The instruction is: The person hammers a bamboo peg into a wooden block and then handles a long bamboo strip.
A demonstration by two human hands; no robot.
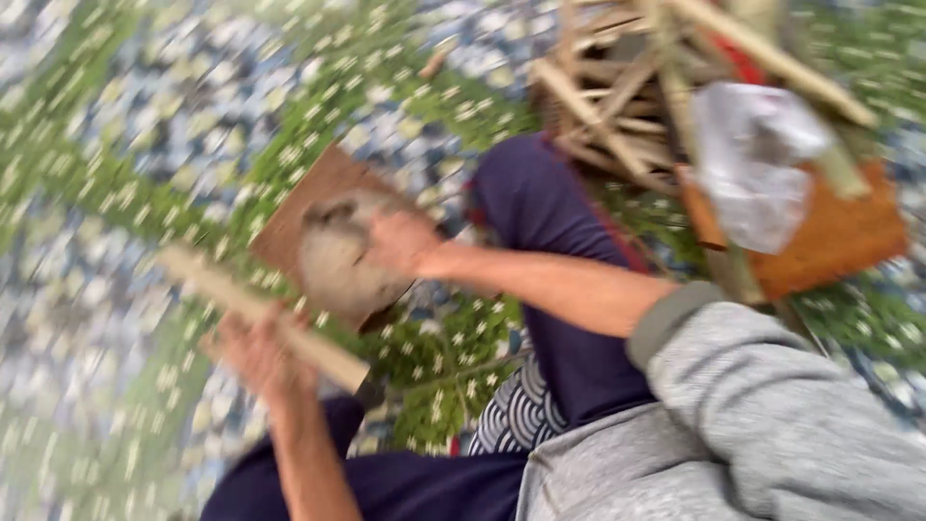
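Note:
The picture is tilted and blurred by motion. My left hand [258, 355] grips a pale wooden stick [260, 314] that runs from upper left to lower right. My right hand [400, 241] rests on a grey rounded lump [338, 256] lying on a brown board [323, 183]; whether the fingers close around the lump is unclear. My legs in dark blue trousers [545, 241] lie beside the board, and a grey sleeve [772, 425] covers my right upper arm.
A flowered green, blue and white mat [145, 125] covers the ground. At the upper right stands a heap of wooden sticks [617, 96], with a white plastic bag [757, 164] and an orange-brown board [830, 241] beside it.

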